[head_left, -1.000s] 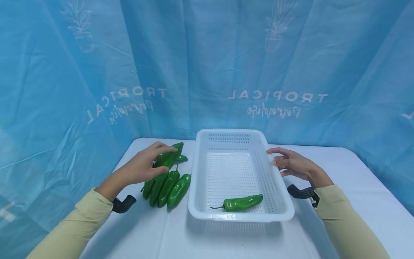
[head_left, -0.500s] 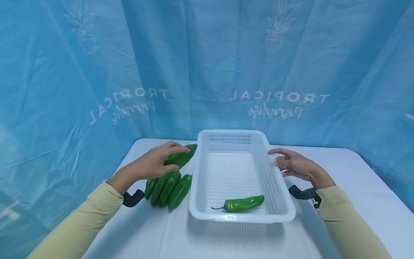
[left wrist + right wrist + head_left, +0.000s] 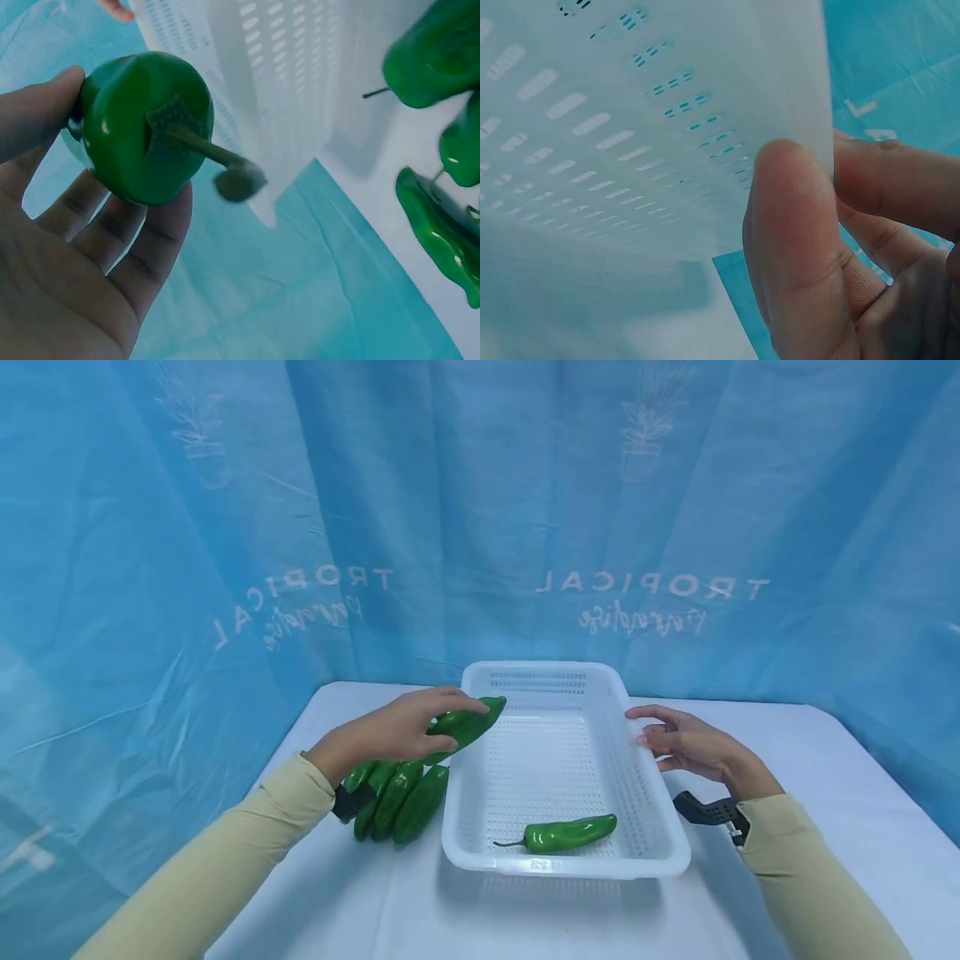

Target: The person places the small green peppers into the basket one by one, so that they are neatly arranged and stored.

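Shifted rightward since the earlier frame: the left hand (image 3: 405, 727), with its held pepper (image 3: 468, 727), from over the loose peppers (image 3: 397, 800) to the left side of the white basket (image 3: 577, 866). Behind, a blue curtain (image 3: 487, 510) carries "TROPICAL" above "Paradise" twice, both mirror-reversed, below outlined potted plants; before it stands a white-covered table (image 3: 352, 910). On the basket's front rim, a small mark (image 3: 536, 865) is too faint to read. Right hand (image 3: 686, 745): thumb and forefinger nearly together, pinching the basket's right rim. Left hand: thumb and fingers parted only by the width of the held pepper, which they grip between them — its tip projects past the fingertips, across the basket's left rim. Another green one, the basket pepper (image 3: 570, 834), lies inside near the front wall. Left wrist view only: the held pepper's star-shaped cap (image 3: 166, 124) and bent stem (image 3: 225, 159). Right wrist view: thumb against the slotted wall, forefinger beyond its edge.
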Demonstrator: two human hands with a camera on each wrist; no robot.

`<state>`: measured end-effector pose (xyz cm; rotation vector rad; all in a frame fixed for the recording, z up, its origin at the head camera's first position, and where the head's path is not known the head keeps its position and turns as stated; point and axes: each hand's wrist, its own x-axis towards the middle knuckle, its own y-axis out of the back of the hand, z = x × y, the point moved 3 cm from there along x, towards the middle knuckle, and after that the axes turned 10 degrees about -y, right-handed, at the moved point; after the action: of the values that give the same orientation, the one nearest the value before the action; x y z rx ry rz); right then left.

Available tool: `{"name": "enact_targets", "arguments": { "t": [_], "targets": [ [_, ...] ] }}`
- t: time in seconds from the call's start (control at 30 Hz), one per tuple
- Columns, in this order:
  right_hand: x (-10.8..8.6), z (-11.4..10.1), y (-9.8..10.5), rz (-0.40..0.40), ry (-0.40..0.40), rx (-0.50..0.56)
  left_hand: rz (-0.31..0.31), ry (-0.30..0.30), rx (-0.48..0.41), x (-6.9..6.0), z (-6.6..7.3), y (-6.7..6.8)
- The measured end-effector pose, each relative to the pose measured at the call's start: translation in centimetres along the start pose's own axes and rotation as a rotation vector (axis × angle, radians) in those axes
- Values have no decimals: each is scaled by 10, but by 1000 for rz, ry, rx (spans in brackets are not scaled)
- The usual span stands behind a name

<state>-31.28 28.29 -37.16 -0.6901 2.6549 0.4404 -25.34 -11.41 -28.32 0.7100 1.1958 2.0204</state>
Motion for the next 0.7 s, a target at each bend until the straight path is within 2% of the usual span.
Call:
{"name": "enact_targets", "arguments": {
  "t": [0.17, 0.3, 0.47, 0.7],
  "targets": [
    [-1, 6, 2, 1, 9, -6, -45, -43, 25, 23, 7, -7],
    [2, 5, 0, -19, 28, 6, -83, -56, -6, 37, 10, -13],
    [3, 4, -2, -34, 26, 25, -114, -71, -37, 49, 12, -21],
    [1, 3, 0, -19, 5, 35, -137, -71, 21, 62, 11, -30]
  ]
}}
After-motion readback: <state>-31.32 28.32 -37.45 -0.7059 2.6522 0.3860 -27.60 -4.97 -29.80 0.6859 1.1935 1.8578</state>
